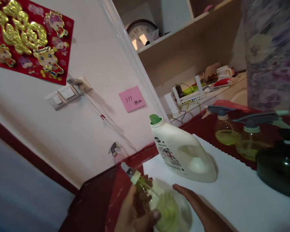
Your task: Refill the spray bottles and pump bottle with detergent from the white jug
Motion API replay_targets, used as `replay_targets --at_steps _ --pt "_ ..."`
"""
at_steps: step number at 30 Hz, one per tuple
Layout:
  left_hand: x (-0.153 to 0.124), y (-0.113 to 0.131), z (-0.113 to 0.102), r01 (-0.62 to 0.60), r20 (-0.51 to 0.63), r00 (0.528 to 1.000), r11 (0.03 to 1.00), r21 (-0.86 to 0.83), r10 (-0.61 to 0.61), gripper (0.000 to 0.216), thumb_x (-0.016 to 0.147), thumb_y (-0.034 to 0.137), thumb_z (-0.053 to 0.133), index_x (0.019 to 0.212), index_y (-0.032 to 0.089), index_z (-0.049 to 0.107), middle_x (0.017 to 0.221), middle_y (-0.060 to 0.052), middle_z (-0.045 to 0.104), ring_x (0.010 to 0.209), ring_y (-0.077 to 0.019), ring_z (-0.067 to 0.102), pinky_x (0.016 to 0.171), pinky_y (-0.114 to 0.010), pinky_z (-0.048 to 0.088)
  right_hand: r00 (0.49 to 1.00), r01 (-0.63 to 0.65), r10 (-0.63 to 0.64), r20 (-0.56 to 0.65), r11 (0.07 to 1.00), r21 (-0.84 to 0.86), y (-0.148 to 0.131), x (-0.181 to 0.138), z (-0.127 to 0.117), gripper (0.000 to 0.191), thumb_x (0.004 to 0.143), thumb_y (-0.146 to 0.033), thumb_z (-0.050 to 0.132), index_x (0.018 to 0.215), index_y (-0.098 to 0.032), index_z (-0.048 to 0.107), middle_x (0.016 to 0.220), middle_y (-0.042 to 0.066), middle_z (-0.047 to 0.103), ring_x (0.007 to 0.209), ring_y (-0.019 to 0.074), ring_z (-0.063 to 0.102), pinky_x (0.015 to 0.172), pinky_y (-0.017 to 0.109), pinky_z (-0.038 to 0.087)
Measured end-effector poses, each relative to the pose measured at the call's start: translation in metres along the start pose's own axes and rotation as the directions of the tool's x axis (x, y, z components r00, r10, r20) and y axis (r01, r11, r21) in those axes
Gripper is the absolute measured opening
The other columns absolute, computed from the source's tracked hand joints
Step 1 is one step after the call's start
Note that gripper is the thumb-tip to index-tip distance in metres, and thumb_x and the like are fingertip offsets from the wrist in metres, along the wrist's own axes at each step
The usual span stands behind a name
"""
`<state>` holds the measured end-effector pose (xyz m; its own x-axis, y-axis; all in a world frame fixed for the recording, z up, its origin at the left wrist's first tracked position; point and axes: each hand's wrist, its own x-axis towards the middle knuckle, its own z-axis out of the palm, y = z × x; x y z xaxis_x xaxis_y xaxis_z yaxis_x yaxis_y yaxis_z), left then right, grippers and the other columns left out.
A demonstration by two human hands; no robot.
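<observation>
Left grip (135, 214) is wrapped tight round a small spray bottle (163, 206) at the bottom of the frame, keeping it steady, while the right hand (203, 209) lies flat and loose beside it on the white surface (234, 193).

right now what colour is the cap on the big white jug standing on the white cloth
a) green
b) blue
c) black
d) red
a, the white jug stands on the white cloth with a green cap on its neck, just beyond the left hand that grips a clear spray bottle of yellow-green liquid.
</observation>
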<state>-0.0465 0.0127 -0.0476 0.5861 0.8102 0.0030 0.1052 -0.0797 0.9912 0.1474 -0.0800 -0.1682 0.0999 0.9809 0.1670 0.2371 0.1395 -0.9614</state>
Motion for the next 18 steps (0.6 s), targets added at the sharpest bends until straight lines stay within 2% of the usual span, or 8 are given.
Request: replay_targets --at_steps 4,8,11,14,18 --pt "-0.008 -0.029 0.016 -0.022 0.043 0.999 0.999 -0.030 0.023 0.081 0.062 0.041 0.094 0.134 0.026 0.061 0.141 -0.016 0.061 0.136 -0.0412 0.051 0.115 -0.055 0.037 0.999 -0.026 0.025 0.040 0.999 0.045 -0.019 -0.001 -0.004 0.079 0.080 -0.035 0.065 0.155 -0.022 0.042 0.155 0.012 0.046 0.140 0.0297 0.047 0.117 0.042 0.038" --pt "-0.012 -0.042 0.022 -0.057 0.012 0.998 0.997 -0.056 0.058 0.095 0.059 0.041 0.096 0.142 0.028 0.052 0.146 -0.017 0.056 0.140 -0.0404 0.047 0.118 -0.054 0.033 0.998 0.036 -0.035 0.056 0.999 -0.007 -0.020 0.004 -0.007 0.070 0.078 -0.030 0.063 0.147 -0.020 0.053 0.145 0.014 0.056 0.129 0.0294 0.057 0.110 0.039 0.046" --pt "-0.014 -0.037 0.023 -0.063 -0.074 0.996 0.990 -0.130 0.053 0.095 0.062 0.051 0.092 0.143 0.028 0.050 0.146 -0.017 0.057 0.140 -0.0405 0.049 0.116 -0.053 0.037 0.994 0.087 -0.084 0.066 0.995 -0.044 -0.019 0.006 -0.008 0.070 0.078 -0.031 0.064 0.146 -0.019 0.054 0.142 0.015 0.058 0.128 0.0304 0.057 0.109 0.042 0.046" --pt "-0.013 -0.029 0.019 -0.072 -0.194 0.980 0.989 -0.129 0.046 0.074 0.075 0.063 0.078 0.135 0.025 0.059 0.140 -0.016 0.063 0.139 -0.0396 0.051 0.115 -0.052 0.040 0.986 0.139 -0.130 0.107 0.987 -0.081 -0.019 0.005 -0.011 0.071 0.077 -0.033 0.065 0.145 -0.015 0.054 0.142 0.019 0.057 0.130 0.0326 0.056 0.111 0.046 0.045" --pt "-0.012 -0.016 0.007 -0.046 -0.382 0.924 0.996 -0.072 0.015 0.068 0.070 0.069 0.078 0.120 0.023 0.069 0.120 -0.012 0.074 0.126 -0.0394 0.062 0.108 -0.051 0.050 0.976 0.171 -0.151 0.159 0.978 -0.118 -0.020 0.000 -0.014 0.084 0.071 -0.033 0.071 0.150 -0.014 0.048 0.146 0.020 0.053 0.132 0.0354 0.053 0.111 0.050 0.044"
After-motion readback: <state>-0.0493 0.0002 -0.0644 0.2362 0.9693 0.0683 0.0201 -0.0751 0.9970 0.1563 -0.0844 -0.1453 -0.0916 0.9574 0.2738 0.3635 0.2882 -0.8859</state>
